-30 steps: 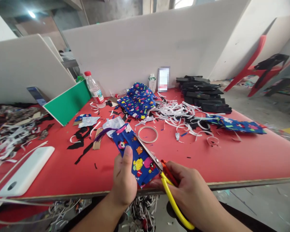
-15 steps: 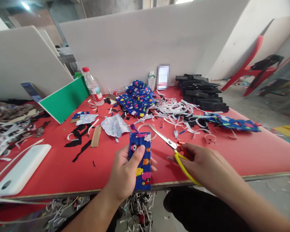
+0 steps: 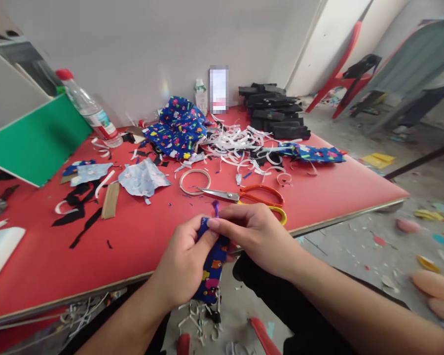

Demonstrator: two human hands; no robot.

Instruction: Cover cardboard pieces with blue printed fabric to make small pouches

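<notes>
Between my two hands, over the table's front edge, is a small blue cloth pouch [image 3: 211,281] printed with cartoon animals. My left hand [image 3: 187,256] grips its left side, thumb on the front. At the top edge, my right hand [image 3: 257,234] pinches the cloth with thumb and fingers; its fingertips are partly hidden. A purple cord [image 3: 216,206] sticks up from the pouch top. Just beyond my right hand lie scissors [image 3: 225,195] with one red and one yellow handle loop. Their tips rest over a thin tan ring [image 3: 195,171].
White strips [image 3: 237,143] are heaped mid-table, beside crumpled blue printed cloth [image 3: 181,130]. Folded black pieces [image 3: 277,111] are stacked at the back right. A bottle [image 3: 99,121] leans near a green board [image 3: 37,138]. A phone [image 3: 219,88] stands against the wall. Scraps litter the floor.
My right hand has let go of the scissors, which now lie on the table, and has taken hold of the pouch's top. The pouch has tilted, and the view has swung right and down.
</notes>
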